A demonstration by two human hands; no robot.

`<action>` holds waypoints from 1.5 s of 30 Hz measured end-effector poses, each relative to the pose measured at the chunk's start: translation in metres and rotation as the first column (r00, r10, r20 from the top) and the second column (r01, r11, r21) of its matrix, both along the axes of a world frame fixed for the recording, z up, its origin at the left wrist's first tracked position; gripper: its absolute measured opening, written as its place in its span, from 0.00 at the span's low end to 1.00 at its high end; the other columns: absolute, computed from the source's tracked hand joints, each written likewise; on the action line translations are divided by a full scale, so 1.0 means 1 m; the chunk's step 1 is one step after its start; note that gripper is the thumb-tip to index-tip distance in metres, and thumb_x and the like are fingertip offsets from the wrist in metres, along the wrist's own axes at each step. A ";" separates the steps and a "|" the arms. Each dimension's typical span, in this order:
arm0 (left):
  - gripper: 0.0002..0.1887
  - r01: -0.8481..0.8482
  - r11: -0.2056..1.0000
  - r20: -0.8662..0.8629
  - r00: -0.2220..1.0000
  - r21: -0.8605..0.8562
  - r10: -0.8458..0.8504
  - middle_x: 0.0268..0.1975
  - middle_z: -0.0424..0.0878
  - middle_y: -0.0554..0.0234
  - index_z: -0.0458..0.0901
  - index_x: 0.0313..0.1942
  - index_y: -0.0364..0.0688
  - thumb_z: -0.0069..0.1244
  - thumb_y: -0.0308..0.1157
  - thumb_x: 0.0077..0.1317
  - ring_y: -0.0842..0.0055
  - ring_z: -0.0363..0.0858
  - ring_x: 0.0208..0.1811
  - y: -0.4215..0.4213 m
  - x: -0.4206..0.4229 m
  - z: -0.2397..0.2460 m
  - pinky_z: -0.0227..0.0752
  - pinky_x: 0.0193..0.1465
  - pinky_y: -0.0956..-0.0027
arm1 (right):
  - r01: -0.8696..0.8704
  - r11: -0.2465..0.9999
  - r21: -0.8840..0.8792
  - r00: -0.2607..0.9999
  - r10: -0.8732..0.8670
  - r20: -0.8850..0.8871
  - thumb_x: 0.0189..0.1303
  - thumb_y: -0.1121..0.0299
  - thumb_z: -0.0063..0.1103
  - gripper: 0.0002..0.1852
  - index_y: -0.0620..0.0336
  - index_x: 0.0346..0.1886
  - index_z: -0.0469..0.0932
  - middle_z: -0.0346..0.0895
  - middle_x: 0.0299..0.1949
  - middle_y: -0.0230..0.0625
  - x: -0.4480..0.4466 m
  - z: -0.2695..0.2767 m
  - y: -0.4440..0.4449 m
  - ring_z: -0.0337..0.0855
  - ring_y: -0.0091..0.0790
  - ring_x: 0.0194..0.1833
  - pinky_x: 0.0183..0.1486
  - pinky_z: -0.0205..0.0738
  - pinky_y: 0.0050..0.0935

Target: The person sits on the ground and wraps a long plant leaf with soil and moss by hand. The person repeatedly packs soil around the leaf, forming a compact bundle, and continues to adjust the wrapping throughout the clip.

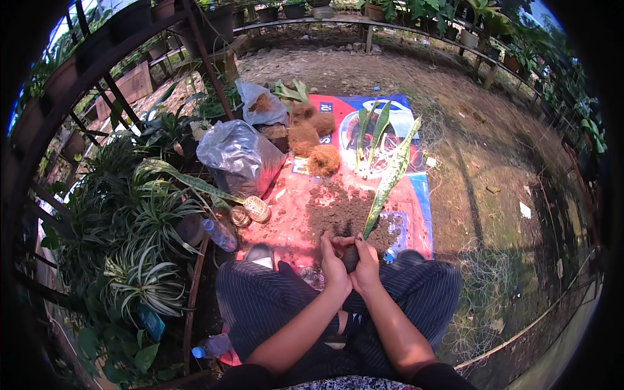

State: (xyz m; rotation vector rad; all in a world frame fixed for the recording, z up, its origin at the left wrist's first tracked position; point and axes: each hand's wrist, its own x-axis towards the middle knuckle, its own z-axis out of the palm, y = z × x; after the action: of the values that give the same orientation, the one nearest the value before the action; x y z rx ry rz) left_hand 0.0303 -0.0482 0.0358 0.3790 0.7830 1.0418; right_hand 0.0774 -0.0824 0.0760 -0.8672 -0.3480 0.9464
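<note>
My left hand [336,265] and my right hand [366,265] are cupped together around a dark ball of soil [350,258]. A long snake plant leaf [396,168] rises from the ball, leaning up and to the right. Loose soil [336,209] lies just beyond my hands on a red and blue printed sheet [292,195]. More snake plant leaves [378,129] lie near the sheet's far right corner. Several clumps of brown coconut fibre [323,160] sit at the far middle. To the left, two string-wrapped balls [257,209] lie together, a variegated leaf coming from one.
A large clear plastic bag [239,158] and a smaller bag with fibre [261,102] stand at the sheet's left. Plastic bottles [220,235] lie beside my left leg. Spider plants [146,278] and a metal rack [195,297] border the left. Tangled string [480,292] lies on the right.
</note>
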 end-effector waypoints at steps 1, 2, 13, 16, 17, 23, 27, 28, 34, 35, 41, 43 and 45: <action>0.37 -0.039 0.998 -0.020 0.999 -0.055 0.038 0.65 0.74 0.57 0.60 0.79 0.40 0.37 0.59 0.83 0.74 0.73 0.68 0.001 0.000 -0.002 0.68 0.72 0.65 | -0.025 1.000 -0.010 0.999 0.024 -0.029 0.82 0.57 0.53 0.19 0.62 0.34 0.78 0.78 0.33 0.37 -0.001 -0.005 -0.001 0.78 0.32 0.38 0.45 0.71 0.29; 0.39 -0.079 0.991 -0.041 0.996 -0.109 0.075 0.67 0.73 0.55 0.59 0.79 0.40 0.37 0.61 0.82 0.72 0.71 0.70 0.003 0.001 -0.003 0.66 0.74 0.63 | -0.050 0.999 -0.018 0.997 0.049 -0.058 0.81 0.58 0.57 0.22 0.59 0.26 0.77 0.77 0.24 0.32 -0.002 -0.010 0.000 0.78 0.28 0.29 0.36 0.72 0.25; 0.47 0.031 0.990 -0.144 0.990 0.139 -0.011 0.82 0.58 0.46 0.56 0.81 0.38 0.22 0.70 0.80 0.58 0.52 0.85 -0.006 -0.005 0.019 0.42 0.86 0.53 | -0.061 0.996 -0.072 0.995 0.055 -0.082 0.83 0.51 0.49 0.23 0.54 0.30 0.73 0.69 0.25 0.30 0.003 -0.021 0.002 0.68 0.25 0.27 0.35 0.67 0.29; 0.44 0.063 0.954 -0.278 0.960 0.293 0.022 0.82 0.60 0.44 0.59 0.80 0.37 0.28 0.67 0.82 0.56 0.57 0.83 -0.012 -0.004 0.047 0.49 0.84 0.54 | -0.038 0.999 -0.033 0.999 0.038 0.003 0.85 0.47 0.37 0.26 0.60 0.48 0.78 0.78 0.42 0.37 0.004 -0.013 0.000 0.76 0.29 0.42 0.50 0.74 0.32; 0.41 0.093 0.905 -0.294 0.955 0.415 0.037 0.79 0.64 0.45 0.62 0.78 0.35 0.34 0.62 0.81 0.58 0.63 0.79 -0.010 -0.004 0.040 0.55 0.80 0.56 | -0.035 0.999 -0.035 0.998 0.036 0.044 0.86 0.46 0.34 0.30 0.63 0.55 0.80 0.81 0.49 0.39 0.005 -0.010 -0.001 0.79 0.31 0.48 0.57 0.75 0.32; 0.28 0.447 0.737 -0.593 0.802 0.507 -0.078 0.58 0.88 0.50 0.77 0.69 0.31 0.54 0.45 0.80 0.68 0.89 0.54 -0.003 -0.007 0.008 0.80 0.58 0.67 | -0.007 0.999 0.040 0.969 -0.003 0.248 0.85 0.42 0.22 0.39 0.61 0.85 0.51 0.51 0.85 0.41 0.009 -0.016 -0.004 0.51 0.38 0.84 0.84 0.42 0.36; 0.22 0.276 0.896 -0.247 0.949 0.348 -0.196 0.42 0.88 0.59 0.81 0.56 0.32 0.51 0.46 0.81 0.77 0.86 0.38 0.016 -0.003 -0.008 0.80 0.43 0.73 | 0.005 0.997 -0.073 0.989 0.006 0.148 0.85 0.42 0.23 0.37 0.54 0.86 0.51 0.49 0.86 0.38 0.007 -0.011 -0.003 0.51 0.38 0.83 0.83 0.42 0.38; 0.20 0.288 0.922 -0.158 0.954 0.257 -0.254 0.40 0.86 0.61 0.81 0.53 0.34 0.51 0.46 0.82 0.78 0.83 0.36 0.020 -0.009 -0.005 0.78 0.39 0.74 | 0.043 0.993 -0.108 0.981 -0.021 0.192 0.86 0.43 0.24 0.36 0.55 0.85 0.53 0.51 0.84 0.39 0.010 -0.013 -0.004 0.53 0.38 0.81 0.81 0.46 0.38; 0.18 0.368 0.930 0.160 0.917 0.017 -0.366 0.35 0.80 0.67 0.79 0.48 0.39 0.49 0.47 0.82 0.82 0.76 0.30 0.034 -0.026 -0.001 0.70 0.30 0.77 | 0.100 0.979 -0.179 0.874 0.000 0.487 0.87 0.47 0.34 0.33 0.62 0.80 0.62 0.63 0.75 0.42 0.026 -0.009 -0.007 0.69 0.36 0.70 0.73 0.65 0.34; 0.18 0.407 0.913 0.241 0.885 0.019 -0.399 0.35 0.81 0.67 0.79 0.48 0.39 0.49 0.48 0.82 0.81 0.77 0.31 0.037 -0.029 -0.003 0.71 0.32 0.76 | 0.069 0.978 -0.199 0.879 0.035 0.475 0.87 0.47 0.35 0.33 0.62 0.80 0.62 0.64 0.74 0.42 0.026 -0.006 -0.006 0.71 0.36 0.69 0.73 0.66 0.33; 0.34 0.321 0.891 0.091 0.926 0.322 -0.367 0.58 0.81 0.52 0.71 0.69 0.39 0.35 0.61 0.83 0.67 0.78 0.62 0.018 -0.010 -0.002 0.70 0.68 0.62 | -0.013 0.994 -0.111 0.956 0.045 0.289 0.86 0.45 0.37 0.35 0.61 0.82 0.58 0.69 0.72 0.46 0.016 -0.027 -0.002 0.67 0.37 0.74 0.78 0.58 0.35; 0.39 0.247 0.907 -0.006 0.965 0.341 -0.261 0.69 0.73 0.47 0.63 0.77 0.42 0.29 0.65 0.83 0.64 0.69 0.74 0.008 -0.004 0.008 0.62 0.77 0.58 | -0.014 0.998 -0.066 0.990 0.023 0.140 0.86 0.46 0.39 0.34 0.63 0.81 0.61 0.68 0.75 0.47 0.009 -0.032 0.000 0.68 0.38 0.75 0.77 0.61 0.37; 0.41 0.146 0.947 -0.181 0.979 0.287 -0.096 0.78 0.62 0.47 0.53 0.83 0.47 0.24 0.67 0.82 0.63 0.56 0.82 -0.004 -0.004 0.019 0.53 0.81 0.58 | -0.073 0.997 0.004 0.997 0.073 0.031 0.85 0.46 0.40 0.34 0.64 0.80 0.63 0.67 0.76 0.47 0.005 -0.030 0.000 0.67 0.37 0.76 0.74 0.66 0.39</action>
State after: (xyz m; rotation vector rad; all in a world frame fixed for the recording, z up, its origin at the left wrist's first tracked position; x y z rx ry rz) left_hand 0.0267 -0.0523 0.0546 0.7731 0.7385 1.0227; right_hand 0.0825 -0.0828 0.0459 -0.8701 -0.4104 1.0003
